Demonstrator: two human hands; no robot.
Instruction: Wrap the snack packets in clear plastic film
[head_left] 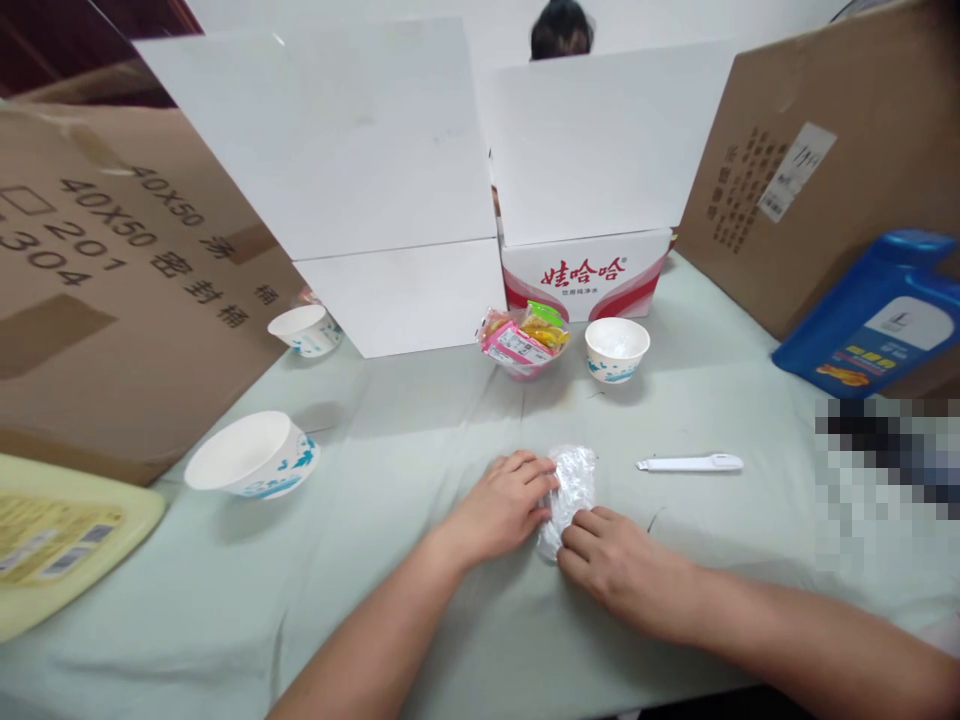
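A packet of clear, crinkled bubble wrap (574,475) lies on the cloth in front of me; what it may contain is hidden. My left hand (510,500) has its fingers curled over the packet's left side. At the lower right edge, my right hand (626,565) grips the packet with bent fingers, its fingertips partly out of sight. A white utility knife (694,464) rests on the cloth to the right of the packet, apart from both hands.
Behind stand a bowl of snack packets (521,350) and a white paper bowl (616,350) with clear stuff inside. Two more paper bowls (281,480) (306,330) are left. A yellow jug (75,535), blue bottle (874,320), cardboard boxes (135,260) and white panels (337,140) surround the table.
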